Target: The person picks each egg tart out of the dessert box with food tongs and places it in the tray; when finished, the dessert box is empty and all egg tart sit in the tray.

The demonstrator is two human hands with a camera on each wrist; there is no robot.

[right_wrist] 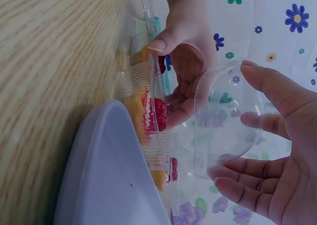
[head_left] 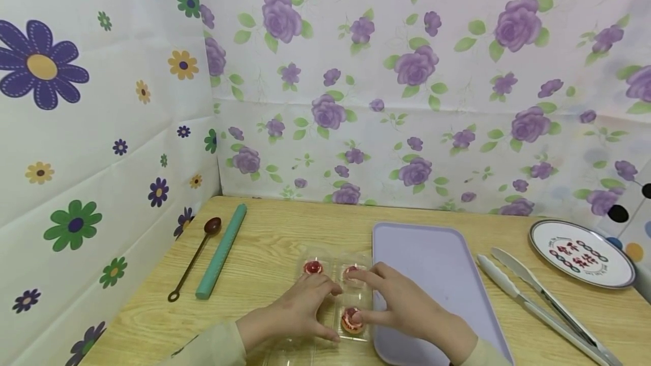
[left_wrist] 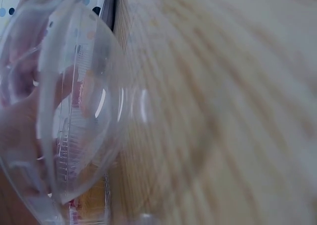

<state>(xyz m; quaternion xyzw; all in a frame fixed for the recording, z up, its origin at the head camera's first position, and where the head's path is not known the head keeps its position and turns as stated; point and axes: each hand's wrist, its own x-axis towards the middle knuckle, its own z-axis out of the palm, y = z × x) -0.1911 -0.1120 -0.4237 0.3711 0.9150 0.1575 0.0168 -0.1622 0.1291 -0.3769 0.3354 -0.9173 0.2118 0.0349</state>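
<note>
My right hand (head_left: 407,306) spans a clear domed plastic lid (right_wrist: 225,118), fingertips and thumb on its opposite sides. Beneath lies a clear plastic container (right_wrist: 136,79), its compartments holding small tarts (head_left: 352,323) topped with red fruit (right_wrist: 157,115). My left hand (head_left: 297,309) hovers over the container's left part, fingers spread and bent. In the right wrist view its thumb touches the container's rim, and its fingers are near the red topping. A clear dome (left_wrist: 84,106) fills the left side of the left wrist view, with a tart (left_wrist: 93,200) behind it.
Right of the container lies a lilac tray (head_left: 437,258), then metal tongs (head_left: 539,298) and a white plate (head_left: 582,253) with printed red characters. To the left are a teal rolling pin (head_left: 222,250) and a long-handled brown spoon (head_left: 195,258). Patterned sheets stand behind and left.
</note>
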